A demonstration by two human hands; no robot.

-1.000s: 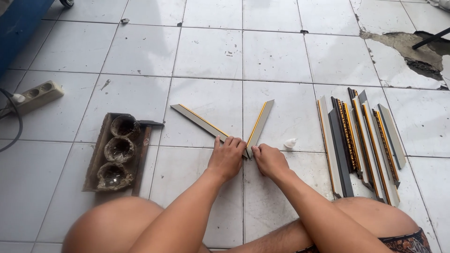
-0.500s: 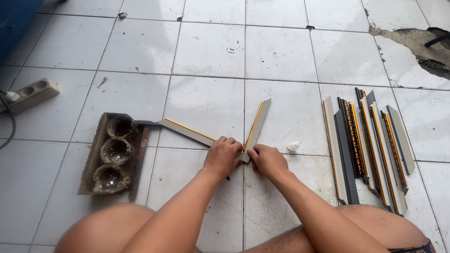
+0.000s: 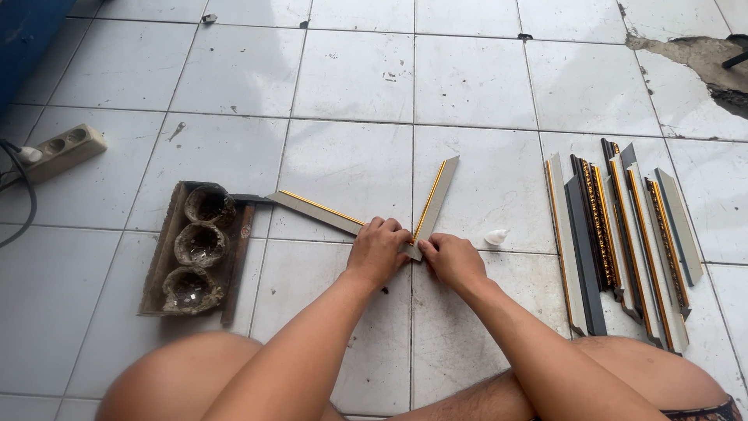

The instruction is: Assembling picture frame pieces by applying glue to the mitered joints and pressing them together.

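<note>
On the tiled floor [image 3: 351, 78], a stack of frame strips [image 3: 623, 242] lies right. Left hand [image 3: 379, 251] and right hand [image 3: 452, 261] each clamp a strip [image 3: 315, 209] [image 3: 435, 199], pressing mitred ends into a corner; next calls for steady alignment.

The left hand [image 3: 379, 251] and right hand [image 3: 450, 260] cover the corner where the two strips [image 3: 431, 204] meet, so the joint itself cannot be seen. The right strip's near end is under the fingers. The cord [image 3: 19, 199] of the socket strip [image 3: 64, 151] runs off the left edge. The blue thing [image 3: 27, 35] at top left is cut off. What fills the three cups of the tray [image 3: 192, 248] is too dim to tell. The white lump [image 3: 495, 236] is too small to identify.
</note>
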